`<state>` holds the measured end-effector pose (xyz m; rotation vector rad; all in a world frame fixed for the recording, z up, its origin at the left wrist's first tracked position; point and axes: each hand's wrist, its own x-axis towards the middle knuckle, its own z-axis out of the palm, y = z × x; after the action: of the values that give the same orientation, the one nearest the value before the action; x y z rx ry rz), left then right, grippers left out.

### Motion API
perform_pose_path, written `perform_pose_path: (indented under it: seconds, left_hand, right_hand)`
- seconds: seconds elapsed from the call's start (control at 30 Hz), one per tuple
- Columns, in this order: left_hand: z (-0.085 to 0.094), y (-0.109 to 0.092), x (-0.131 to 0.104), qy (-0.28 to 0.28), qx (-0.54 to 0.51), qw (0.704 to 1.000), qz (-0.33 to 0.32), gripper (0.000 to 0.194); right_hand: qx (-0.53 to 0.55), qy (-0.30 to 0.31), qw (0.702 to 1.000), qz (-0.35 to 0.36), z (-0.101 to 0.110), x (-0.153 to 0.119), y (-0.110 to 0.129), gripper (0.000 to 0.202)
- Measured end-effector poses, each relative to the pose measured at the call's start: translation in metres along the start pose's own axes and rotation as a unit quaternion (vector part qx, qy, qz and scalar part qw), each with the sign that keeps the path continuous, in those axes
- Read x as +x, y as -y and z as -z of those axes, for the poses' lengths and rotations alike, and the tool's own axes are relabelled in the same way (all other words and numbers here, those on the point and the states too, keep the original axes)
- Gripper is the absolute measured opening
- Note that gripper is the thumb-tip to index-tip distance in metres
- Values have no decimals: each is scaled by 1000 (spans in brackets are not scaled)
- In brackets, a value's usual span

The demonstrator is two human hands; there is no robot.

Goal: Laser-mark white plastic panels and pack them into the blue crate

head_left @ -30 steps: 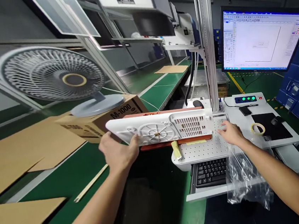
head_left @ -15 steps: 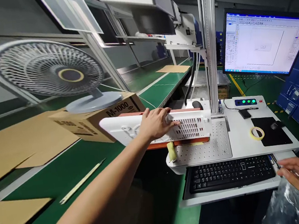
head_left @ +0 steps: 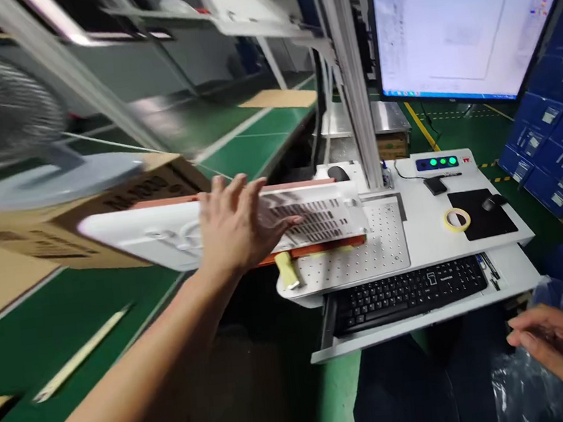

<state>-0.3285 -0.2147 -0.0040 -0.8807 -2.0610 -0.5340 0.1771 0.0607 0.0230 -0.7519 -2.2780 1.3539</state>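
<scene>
My left hand lies spread across a white plastic housing with rows of vent slots. Its fingers are apart and its palm rests on the piece. The housing sits in an orange-red holder that shows along its lower and upper edges. A yellow-wrapped piece sticks out at the holder's front. Low on the right, my right hand has its fingers curled together on a clear plastic bag, which hangs around and below the hand. The exact grip on the bag is partly hidden.
A perforated metal plate lies on the white machine table, beside an upright column. Further right are a tape roll, a mouse and a monitor. A keyboard fills the drawer. A fan stands left.
The view has swung right and down, so the scene sits further left. My left hand stays on the housing with its fingers more spread. My right hand remains at the bag.
</scene>
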Motion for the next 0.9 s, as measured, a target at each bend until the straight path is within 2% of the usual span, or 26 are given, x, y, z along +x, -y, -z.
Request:
perform_pose_path:
  seconds: [0.07, 0.1, 0.13, 0.17, 0.23, 0.3, 0.37, 0.47, 0.6, 0.7, 0.8, 0.87, 0.9]
  left_hand:
    - [-1, -51, -37, -73, -65, 995, 4, 78]
    - [-2, -82, -59, -81, -109, 991, -1, 60]
    - [-4, -115, -82, -62, -168, 984, -14, 45]
    - [-7, -148, -105, -17, -237, 971, -24, 34]
    - [-18, -212, -146, 77, -318, 945, -25, 22]
    - [-37, -263, -173, 150, -328, 932, -41, 26]
    - [-59, -297, -185, 195, -294, 934, -63, 37]
    - [-83, -321, -183, 238, -234, 940, -75, 54]
    - [-92, -328, -177, 281, -201, 936, -58, 66]
    - [-90, -328, -176, 309, -217, 925, -50, 72]
    - [-81, -325, -171, 311, -271, 911, -28, 73]
    - [-67, -321, -169, 291, -355, 888, -21, 71]
    - [-59, -319, -168, 277, -417, 865, -20, 70]
  right_hand:
    - [10, 33, 999, 15, 2, -1, -8, 38]
    - [18, 43, 999, 14, 2, -2, -12, 37]
    - [27, 51, 998, 8, 2, -2, -15, 36]
    - [35, 57, 998, -1, 0, -3, -18, 35]
    - [47, 71, 996, -18, -4, -3, -21, 33]
    - [53, 90, 994, -18, -9, -3, -22, 32]
    - [41, 99, 994, -6, -14, -3, -24, 30]
    - [-10, 102, 995, 8, -20, -5, -31, 29]
    - [-34, 109, 993, -2, -24, -8, -46, 34]
    - [-30, 101, 994, -2, -28, -5, -55, 40]
    - [-24, 101, 994, 20, -34, 2, -58, 44]
    - [-20, 91, 995, 37, -39, 6, -57, 43]
    - [-17, 85, 995, 47, -41, 9, -56, 42]
